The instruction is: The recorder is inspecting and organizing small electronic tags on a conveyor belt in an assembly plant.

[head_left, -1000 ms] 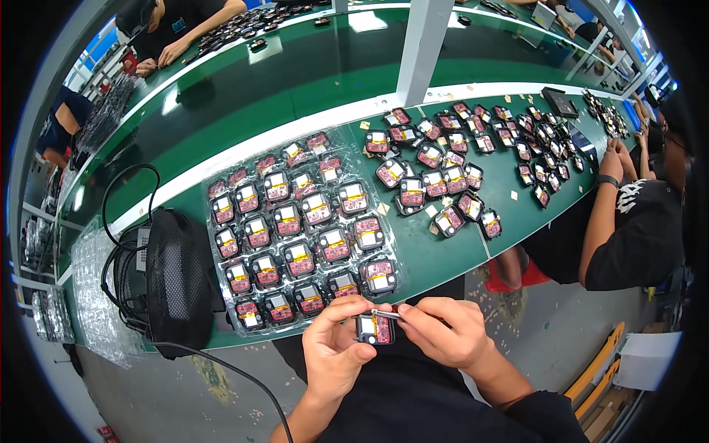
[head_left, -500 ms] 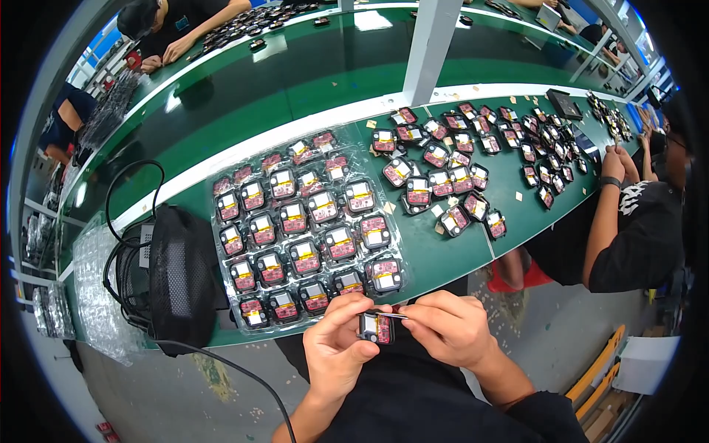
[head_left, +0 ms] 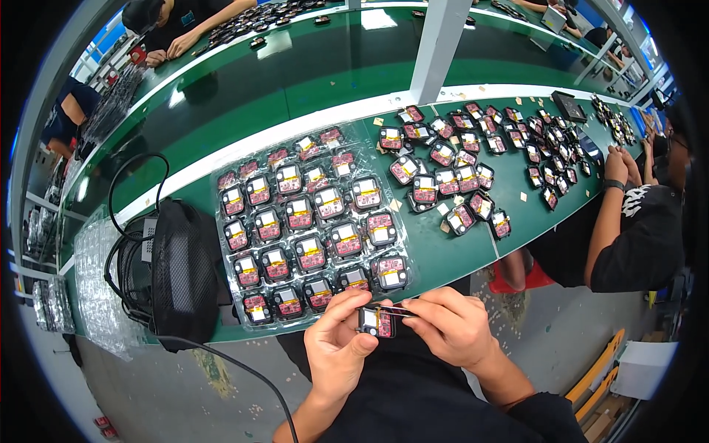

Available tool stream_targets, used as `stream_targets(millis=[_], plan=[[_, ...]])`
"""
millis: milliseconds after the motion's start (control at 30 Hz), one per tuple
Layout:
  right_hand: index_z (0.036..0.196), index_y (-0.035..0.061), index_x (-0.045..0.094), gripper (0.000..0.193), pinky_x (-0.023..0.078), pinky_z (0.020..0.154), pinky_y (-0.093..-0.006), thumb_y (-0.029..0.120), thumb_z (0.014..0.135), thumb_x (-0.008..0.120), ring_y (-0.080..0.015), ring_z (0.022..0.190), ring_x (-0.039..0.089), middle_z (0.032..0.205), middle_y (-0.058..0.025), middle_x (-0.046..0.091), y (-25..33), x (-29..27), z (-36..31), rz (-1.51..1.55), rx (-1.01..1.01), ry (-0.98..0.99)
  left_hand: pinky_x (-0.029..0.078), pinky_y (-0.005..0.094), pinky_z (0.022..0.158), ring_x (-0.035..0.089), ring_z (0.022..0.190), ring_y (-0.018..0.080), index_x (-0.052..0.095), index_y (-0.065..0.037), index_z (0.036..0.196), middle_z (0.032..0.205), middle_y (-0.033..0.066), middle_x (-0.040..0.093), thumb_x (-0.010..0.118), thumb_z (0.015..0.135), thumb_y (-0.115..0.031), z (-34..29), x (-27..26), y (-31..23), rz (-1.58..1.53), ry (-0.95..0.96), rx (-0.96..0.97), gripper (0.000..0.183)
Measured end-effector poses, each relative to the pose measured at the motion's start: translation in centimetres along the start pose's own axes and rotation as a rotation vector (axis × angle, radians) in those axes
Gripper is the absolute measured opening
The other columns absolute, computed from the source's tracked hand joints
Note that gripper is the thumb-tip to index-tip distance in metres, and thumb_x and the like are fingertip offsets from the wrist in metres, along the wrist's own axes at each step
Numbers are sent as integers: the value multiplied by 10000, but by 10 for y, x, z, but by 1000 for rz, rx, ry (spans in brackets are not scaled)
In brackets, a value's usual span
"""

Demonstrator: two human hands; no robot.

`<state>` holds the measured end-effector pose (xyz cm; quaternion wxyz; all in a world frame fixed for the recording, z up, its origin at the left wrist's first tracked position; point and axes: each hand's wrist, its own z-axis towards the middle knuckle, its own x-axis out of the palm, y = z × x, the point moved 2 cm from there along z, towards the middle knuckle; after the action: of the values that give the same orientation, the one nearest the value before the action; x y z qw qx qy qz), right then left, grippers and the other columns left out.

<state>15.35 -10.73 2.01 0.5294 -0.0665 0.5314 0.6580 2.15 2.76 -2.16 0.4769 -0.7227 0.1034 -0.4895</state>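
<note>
Between the thumb and fingers of my left hand (head_left: 334,351) is a small black-cased electronic module (head_left: 377,323), tilted up. Its open face shows a red circuit board, a pale rectangular part and yellow tape. My right hand (head_left: 456,328) pinches thin metal tweezers (head_left: 399,311), whose tip lies over the module's upper edge. Whether the tip grips anything is too small to see. Just beyond my hands, a clear plastic tray (head_left: 405,247) holds rows of similar modules.
Many loose modules (head_left: 467,177) and small pale paper bits (head_left: 523,197) lie on the green bench at right. A black mesh bag (head_left: 185,269) with cables and clear plastic trays (head_left: 111,288) sit left. A co-worker (head_left: 628,244) sits at right; a grey post (head_left: 437,55) rises behind.
The view has shifted slightly, so the bench things appear a little further right. The tweezers have changed angle slightly at the module's upper edge; both hands keep their hold.
</note>
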Motion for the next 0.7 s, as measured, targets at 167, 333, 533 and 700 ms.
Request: stream_targets(millis=[167,333,533,700], plan=[[1038,35,752,277,541,535,-306,72,781,847,-187,657,683,885,-55,698,4,2,0,-33,-46,-31,563,442,1016,680,1155,340,604,86,1309,1354,165,567,879,820,-342,-2,5,-2,42,-49,4,705],[1034,33,753,277,548,548,-303,50,772,842,-185,675,692,877,-56,699,4,3,-1,-57,-83,-56,545,429,1036,665,1188,338,605,95,1323,1374,164,549,875,836,-269,-3,1,1,19,-16,10,665],[985,53,769,239,501,510,-291,37,761,848,-178,638,685,866,-54,721,8,4,-3,-28,-29,-94,550,385,1011,649,1220,325,607,79,1362,1418,159,528,863,854,-170,-5,2,-2,12,18,24,620],[976,55,770,212,496,505,-292,45,777,843,-178,622,674,851,-54,711,8,5,-2,-19,-10,-76,552,376,1000,650,1220,317,608,72,1368,1422,157,528,861,856,-159,-6,0,-1,38,32,41,616]])
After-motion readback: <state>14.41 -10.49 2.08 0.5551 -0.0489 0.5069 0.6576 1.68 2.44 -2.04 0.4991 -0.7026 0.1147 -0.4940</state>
